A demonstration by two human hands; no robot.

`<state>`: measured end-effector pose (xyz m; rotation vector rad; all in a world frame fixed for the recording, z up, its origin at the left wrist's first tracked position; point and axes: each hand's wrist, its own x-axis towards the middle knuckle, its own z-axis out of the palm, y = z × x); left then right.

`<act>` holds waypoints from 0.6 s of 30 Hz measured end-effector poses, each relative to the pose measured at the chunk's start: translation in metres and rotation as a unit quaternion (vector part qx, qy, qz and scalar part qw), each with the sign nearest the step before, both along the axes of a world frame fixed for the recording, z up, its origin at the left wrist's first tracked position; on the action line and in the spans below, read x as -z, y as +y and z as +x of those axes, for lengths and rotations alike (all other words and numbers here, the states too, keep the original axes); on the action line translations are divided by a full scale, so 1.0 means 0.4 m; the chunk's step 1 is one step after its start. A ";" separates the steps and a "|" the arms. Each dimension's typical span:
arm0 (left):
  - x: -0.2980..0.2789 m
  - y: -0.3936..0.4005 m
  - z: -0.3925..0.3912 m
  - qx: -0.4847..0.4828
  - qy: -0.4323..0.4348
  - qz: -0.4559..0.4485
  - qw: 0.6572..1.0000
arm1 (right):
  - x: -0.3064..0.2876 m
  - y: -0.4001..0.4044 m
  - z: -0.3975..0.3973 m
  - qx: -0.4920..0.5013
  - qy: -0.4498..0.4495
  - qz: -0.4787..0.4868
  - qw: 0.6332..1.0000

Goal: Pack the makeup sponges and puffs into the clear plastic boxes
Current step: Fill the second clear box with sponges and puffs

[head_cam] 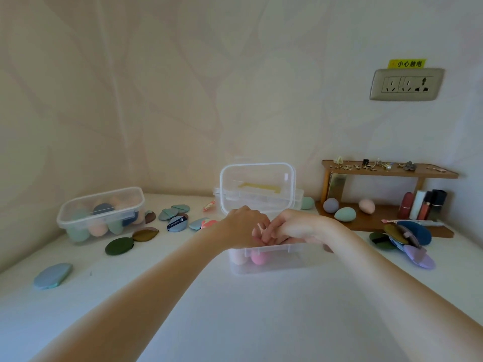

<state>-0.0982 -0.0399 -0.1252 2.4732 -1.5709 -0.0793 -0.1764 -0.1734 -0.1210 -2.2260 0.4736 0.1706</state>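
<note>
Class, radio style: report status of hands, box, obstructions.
Left hand and right hand together over open clear box, grip unclear. Pink sponge inside. Loose puffs right. Nothing blocking.

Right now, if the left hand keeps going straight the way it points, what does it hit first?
Most likely the right hand: the left hand points right and slightly away, and their fingers already meet over the open clear box. Depth is unclear.
</note>
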 end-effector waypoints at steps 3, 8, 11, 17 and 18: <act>0.003 -0.019 -0.008 -0.016 0.020 0.015 1.000 | 0.002 0.005 -0.008 0.008 -0.005 -0.009 1.000; 0.007 -0.037 0.001 -0.011 0.008 0.087 0.996 | -0.043 -0.015 -0.027 0.048 -0.136 0.044 0.989; 0.004 -0.052 0.007 -0.012 0.027 0.121 0.992 | -0.064 -0.071 -0.038 0.188 -0.294 0.035 0.937; -0.036 -0.062 0.020 0.020 0.050 0.185 0.981 | -0.001 -0.207 -0.014 0.277 -0.189 -0.191 0.922; -0.042 -0.058 0.026 0.023 0.063 0.194 0.979 | 0.013 -0.226 0.001 0.258 -0.135 -0.220 0.931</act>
